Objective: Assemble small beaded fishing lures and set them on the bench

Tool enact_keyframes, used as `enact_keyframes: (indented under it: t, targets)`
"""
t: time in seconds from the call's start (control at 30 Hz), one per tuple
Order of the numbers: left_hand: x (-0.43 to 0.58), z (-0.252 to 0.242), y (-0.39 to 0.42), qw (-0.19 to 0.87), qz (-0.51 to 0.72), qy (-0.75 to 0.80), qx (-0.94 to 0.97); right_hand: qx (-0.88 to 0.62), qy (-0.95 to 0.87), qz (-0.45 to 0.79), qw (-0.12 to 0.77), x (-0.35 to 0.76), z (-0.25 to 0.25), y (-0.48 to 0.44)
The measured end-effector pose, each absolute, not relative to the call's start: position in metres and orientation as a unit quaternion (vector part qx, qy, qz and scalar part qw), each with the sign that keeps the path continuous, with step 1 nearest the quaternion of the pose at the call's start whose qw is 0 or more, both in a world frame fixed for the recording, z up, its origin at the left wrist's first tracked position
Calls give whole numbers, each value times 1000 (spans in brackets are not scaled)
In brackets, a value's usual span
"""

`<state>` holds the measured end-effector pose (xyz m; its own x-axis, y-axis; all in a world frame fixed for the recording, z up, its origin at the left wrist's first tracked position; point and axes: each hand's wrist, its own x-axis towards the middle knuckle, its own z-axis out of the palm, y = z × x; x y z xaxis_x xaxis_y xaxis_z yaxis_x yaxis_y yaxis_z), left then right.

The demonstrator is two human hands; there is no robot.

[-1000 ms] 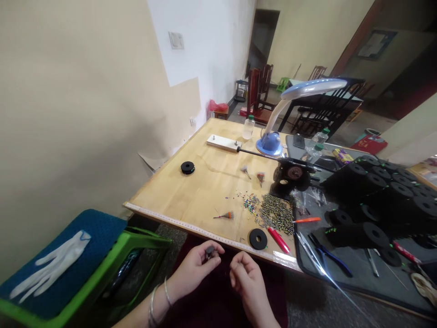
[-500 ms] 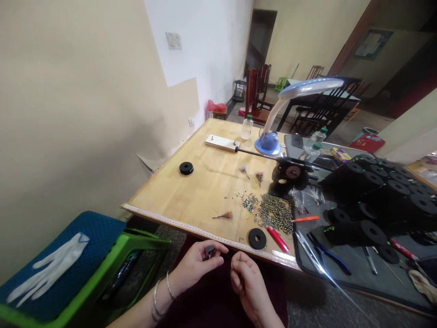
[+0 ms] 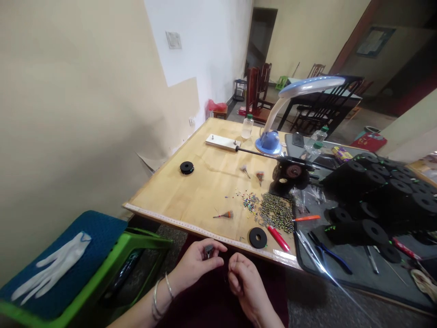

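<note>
My left hand [image 3: 196, 266] is pinched around a small dark object [image 3: 208, 250], just below the table's front edge. My right hand [image 3: 243, 281] is beside it, with its fingers curled together; anything thin between them is too small to tell. A black rubber disc [image 3: 257, 238] and a red lighter-like tool [image 3: 278, 238] lie on the wooden table [image 3: 177, 191] just beyond my hands, next to a heap of striped beads [image 3: 276, 212]. Bracelets circle my left wrist.
Several black spools [image 3: 358, 232] and blue-handled pliers [image 3: 329, 257] lie on a grey mat at right. A small winding device [image 3: 292, 175] and blue desk lamp [image 3: 269, 143] stand at the table's back. A stool with a white glove [image 3: 58, 269] is at lower left.
My hands stay close together and shift only slightly at the table edge. The left hand keeps its pinch on the small dark object, and the view has moved a little.
</note>
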<state>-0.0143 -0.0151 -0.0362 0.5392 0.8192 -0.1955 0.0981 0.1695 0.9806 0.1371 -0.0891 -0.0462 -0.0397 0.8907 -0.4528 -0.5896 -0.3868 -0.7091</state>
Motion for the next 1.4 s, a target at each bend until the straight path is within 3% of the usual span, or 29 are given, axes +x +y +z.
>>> enact_keyframes:
  t: [0.17,0.4,0.6,0.77,1.03,1.2,1.27,1.4]
  targets:
    - [-10,-24,-14,617,261,394,629,-505,-223,685,475,139,-43,-88]
    - [-9,-15,-16,560,264,430,657,-611,-408,448,508,159,-26,-92]
    - [-6,-2,-22,476,257,432,722,-529,-381,585,482,148,-24,-83]
    - [-10,2,-18,426,221,411,775,-558,-421,566,436,147,-36,-78]
    - [-29,-2,55,151,155,503,837,-566,-278,579,517,157,-52,-78]
    - [-26,1,66,55,174,479,859,-539,-214,592,560,156,-55,-79]
    - [-15,3,59,51,201,466,860,-535,-199,590,571,155,-55,-80]
    - [16,-4,47,157,188,434,867,-540,-180,585,577,155,-53,-80]
